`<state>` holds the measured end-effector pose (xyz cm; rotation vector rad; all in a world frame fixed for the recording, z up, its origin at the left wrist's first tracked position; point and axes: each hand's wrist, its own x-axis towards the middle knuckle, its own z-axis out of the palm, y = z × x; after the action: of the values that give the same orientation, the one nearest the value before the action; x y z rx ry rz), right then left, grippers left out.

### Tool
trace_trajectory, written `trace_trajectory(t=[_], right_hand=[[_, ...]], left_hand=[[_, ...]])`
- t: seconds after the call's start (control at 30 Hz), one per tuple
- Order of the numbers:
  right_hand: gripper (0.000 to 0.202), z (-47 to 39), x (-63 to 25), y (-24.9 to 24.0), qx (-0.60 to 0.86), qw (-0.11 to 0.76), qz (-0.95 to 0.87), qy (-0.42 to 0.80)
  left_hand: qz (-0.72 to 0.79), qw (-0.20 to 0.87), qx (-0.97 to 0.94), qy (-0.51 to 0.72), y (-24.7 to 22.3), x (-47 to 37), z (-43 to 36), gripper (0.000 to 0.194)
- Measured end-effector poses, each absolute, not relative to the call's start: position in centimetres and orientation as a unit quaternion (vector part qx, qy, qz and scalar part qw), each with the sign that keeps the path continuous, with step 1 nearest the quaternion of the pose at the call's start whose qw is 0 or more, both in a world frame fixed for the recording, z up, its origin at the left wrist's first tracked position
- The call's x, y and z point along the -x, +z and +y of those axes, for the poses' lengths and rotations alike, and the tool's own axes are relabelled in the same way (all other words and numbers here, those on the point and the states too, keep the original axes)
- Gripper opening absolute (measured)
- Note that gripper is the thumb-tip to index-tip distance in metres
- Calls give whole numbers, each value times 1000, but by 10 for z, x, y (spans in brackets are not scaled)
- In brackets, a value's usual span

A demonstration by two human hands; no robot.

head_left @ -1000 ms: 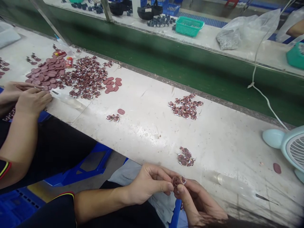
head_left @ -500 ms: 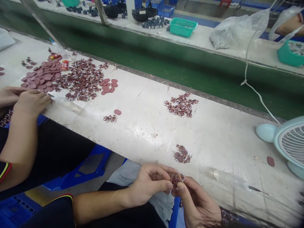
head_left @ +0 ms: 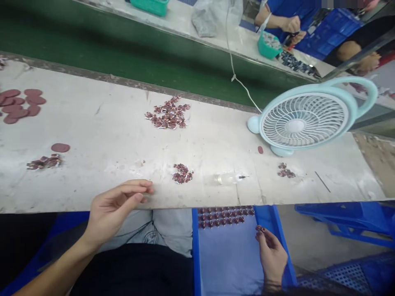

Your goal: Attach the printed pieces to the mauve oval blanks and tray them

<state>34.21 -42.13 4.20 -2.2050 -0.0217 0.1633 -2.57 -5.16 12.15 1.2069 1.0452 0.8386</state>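
My left hand (head_left: 117, 207) is over the front edge of the white table, its fingers loosely curved and apart, with nothing in them. Low on the right, my right hand (head_left: 272, 253) pinches a small brown figurine (head_left: 261, 228) above a blue tray (head_left: 195, 259). Several rows of like figurines (head_left: 224, 216) stand at the tray's far end, on a pale sheet. On the table, a small heap of brown pieces (head_left: 182, 173) lies between my hands, and a larger heap (head_left: 169, 113) is farther back. A clear bottle with a thin dark tip (head_left: 230, 178) lies to the right.
A light blue fan (head_left: 304, 117) stands at the back right, its white cord running across the green gap. Reddish oval discs (head_left: 18, 105) and more brown pieces (head_left: 45, 162) are on the left. A thin dark rod (head_left: 322, 181) lies at right. Co-workers sit across the gap.
My view has turned to the right. My hands, together over a small brown piece before, have parted; the right one is now over the tray with a figurine, the left is empty.
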Motion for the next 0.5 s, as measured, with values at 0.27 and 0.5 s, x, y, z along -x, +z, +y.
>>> trace_trajectory(t=[0.27, 0.5], right_hand=[[19, -437, -388, -50, 955, 255, -14, 151], [28, -444, -399, -72, 963, 204, -35, 173]], left_hand=[[421, 566, -595, 385, 92, 30, -34, 42], [425, 555, -602, 387, 88, 30, -33, 41]])
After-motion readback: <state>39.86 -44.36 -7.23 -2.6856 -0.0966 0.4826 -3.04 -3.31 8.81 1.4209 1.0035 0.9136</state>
